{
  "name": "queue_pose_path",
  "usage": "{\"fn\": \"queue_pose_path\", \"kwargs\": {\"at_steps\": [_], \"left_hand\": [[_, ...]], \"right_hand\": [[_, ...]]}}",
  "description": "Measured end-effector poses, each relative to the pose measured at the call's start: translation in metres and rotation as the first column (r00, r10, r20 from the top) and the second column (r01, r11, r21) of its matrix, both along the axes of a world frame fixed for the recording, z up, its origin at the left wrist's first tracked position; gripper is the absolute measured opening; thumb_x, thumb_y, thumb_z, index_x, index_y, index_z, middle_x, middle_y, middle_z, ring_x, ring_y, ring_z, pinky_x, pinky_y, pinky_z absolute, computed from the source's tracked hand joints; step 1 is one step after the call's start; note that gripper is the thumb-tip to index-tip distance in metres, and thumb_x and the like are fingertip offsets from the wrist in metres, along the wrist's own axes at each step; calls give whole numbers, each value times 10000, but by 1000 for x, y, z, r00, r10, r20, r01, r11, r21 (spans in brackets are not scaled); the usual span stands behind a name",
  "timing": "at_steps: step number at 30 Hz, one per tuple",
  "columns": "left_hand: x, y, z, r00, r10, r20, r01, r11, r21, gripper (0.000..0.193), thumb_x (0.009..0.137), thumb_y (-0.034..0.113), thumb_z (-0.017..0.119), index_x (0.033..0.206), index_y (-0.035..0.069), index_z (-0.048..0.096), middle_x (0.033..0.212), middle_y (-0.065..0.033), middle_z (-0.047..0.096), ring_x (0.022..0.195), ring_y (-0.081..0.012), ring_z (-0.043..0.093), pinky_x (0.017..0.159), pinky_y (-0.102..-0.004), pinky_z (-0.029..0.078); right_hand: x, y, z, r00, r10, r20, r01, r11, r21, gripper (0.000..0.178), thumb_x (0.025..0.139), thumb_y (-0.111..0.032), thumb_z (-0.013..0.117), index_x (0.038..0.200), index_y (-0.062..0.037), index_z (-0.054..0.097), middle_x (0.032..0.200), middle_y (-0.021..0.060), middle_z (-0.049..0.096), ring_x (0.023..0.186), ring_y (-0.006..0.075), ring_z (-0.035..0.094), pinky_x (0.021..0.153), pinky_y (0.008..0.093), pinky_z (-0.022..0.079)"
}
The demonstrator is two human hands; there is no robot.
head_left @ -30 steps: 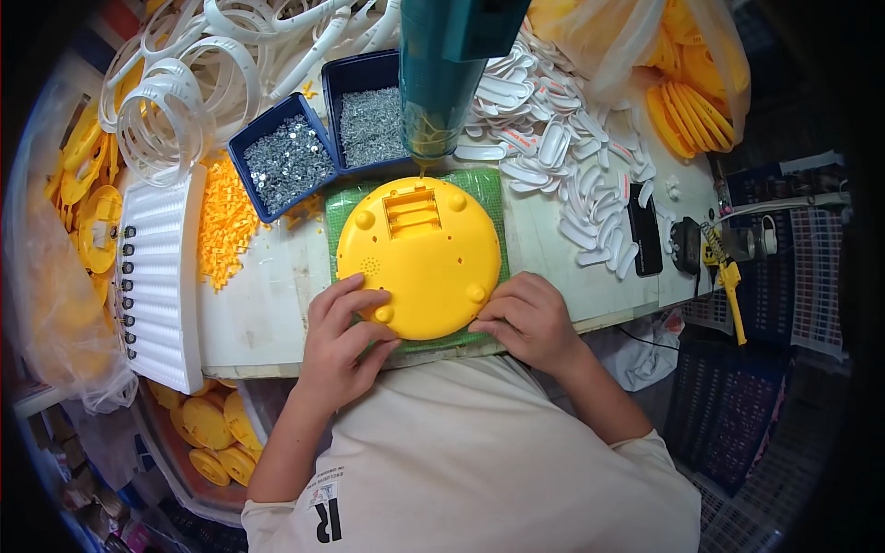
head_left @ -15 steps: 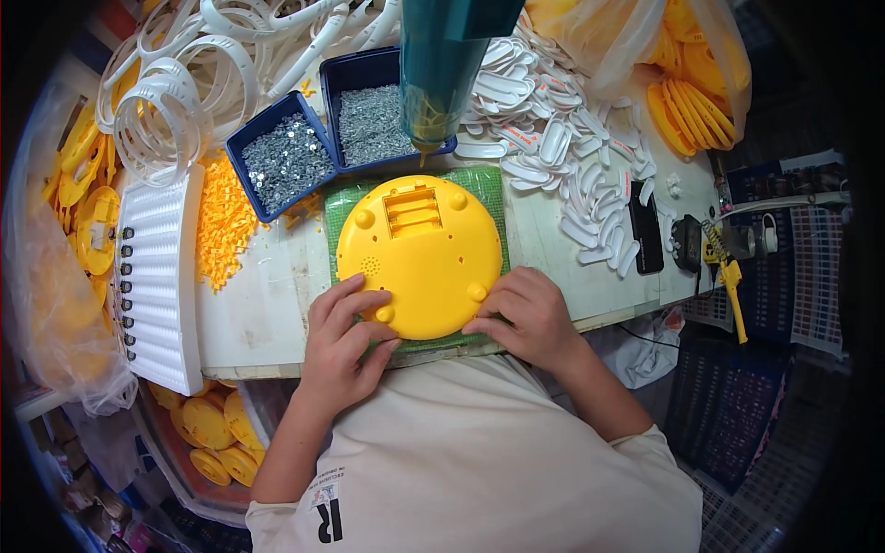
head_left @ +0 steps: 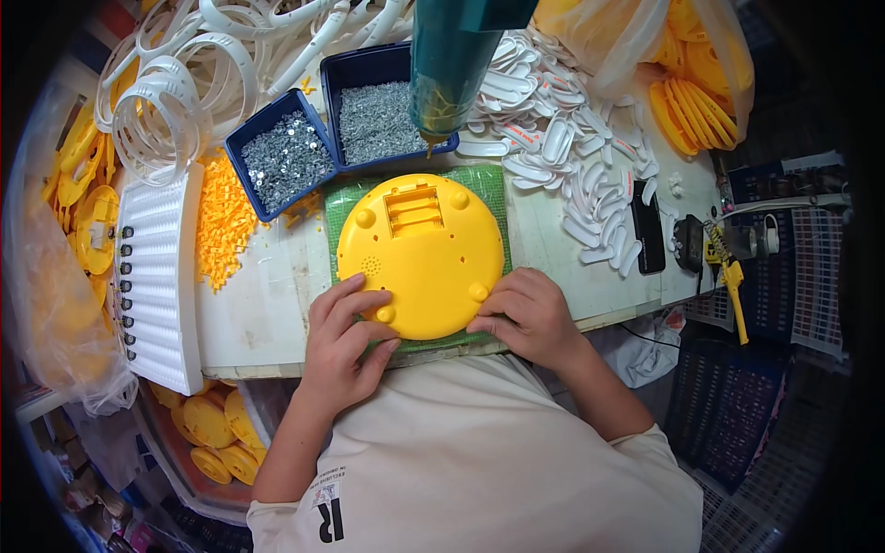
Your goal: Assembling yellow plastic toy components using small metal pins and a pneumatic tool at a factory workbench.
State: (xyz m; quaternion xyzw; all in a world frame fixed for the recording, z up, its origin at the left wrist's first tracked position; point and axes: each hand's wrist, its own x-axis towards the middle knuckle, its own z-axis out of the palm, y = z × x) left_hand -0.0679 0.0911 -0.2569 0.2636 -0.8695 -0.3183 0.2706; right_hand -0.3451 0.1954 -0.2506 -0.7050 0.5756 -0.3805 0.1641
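Note:
A round yellow plastic housing (head_left: 419,286) lies on a green woven pad (head_left: 496,198) with its underside up. It has round feet, a speaker grille of small holes and an open battery compartment at its far side. My left hand (head_left: 347,334) grips the near left rim, fingers over the edge beside a foot. On the near right rim, my right hand (head_left: 527,315) pinches the edge with its fingers bent. A teal electric screwdriver (head_left: 454,78) hangs beyond the housing, bit pointing down, apart from it.
Two dark blue bins (head_left: 277,157) of small metal parts stand behind the pad. Small orange pieces (head_left: 221,226) and a white ribbed tray (head_left: 159,276) lie left. White plastic pieces (head_left: 590,184), a black phone (head_left: 647,230) and bagged yellow parts (head_left: 691,111) are right. White rings (head_left: 175,111) sit back left.
The hanging screwdriver has swung slightly to the right. My right fingers have shifted a little on the rim; the housing and my left hand stay nearly in place.

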Motion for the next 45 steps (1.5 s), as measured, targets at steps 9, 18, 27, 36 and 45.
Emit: {"fn": "queue_pose_path", "kwargs": {"at_steps": [9,18,27,36,45], "left_hand": [[0,0,0,1000,10,-9,-10,1000,-10,210,734,58,836,891,105,703,1275,-91,691,1346,-387,541,1105,-486,425],[0,-1,-5,1000,6,-29,-5,1000,16,259,737,20,837,918,96,668,1280,-117,683,1356,-425,517,1136,-510,406],[1,-7,0,993,32,-116,-27,999,45,397,756,37,837,1090,73,626,1295,-155,671,1281,-401,577,1094,-494,445],[-37,-72,18,964,205,-170,-215,976,-42,400,866,115,783,1216,19,615,1291,-198,656,1186,-400,625,1020,-464,502],[-81,-85,7,983,116,140,-112,993,-36,611,871,360,813,1327,14,601,1319,-185,638,1238,-380,607,1041,-461,492]], "right_hand": [[-5,0,-4,996,34,88,-34,999,-3,358,818,-338,888,856,-54,673,814,80,673,741,293,636,684,377,498],[-11,-32,28,867,-78,492,67,997,41,366,1013,-353,693,1009,9,642,964,103,648,874,191,608,799,329,474],[3,-153,124,756,230,613,-224,971,-88,887,1005,-725,496,1463,34,473,1384,179,601,1189,223,619,1051,393,458],[10,-137,116,452,203,869,-318,946,-56,1025,976,-815,368,1437,95,461,1037,190,665,941,287,665,1021,416,472],[12,-106,54,297,167,940,-55,986,-158,1066,906,-855,382,1370,95,520,816,112,602,757,225,581,836,369,468]]}}
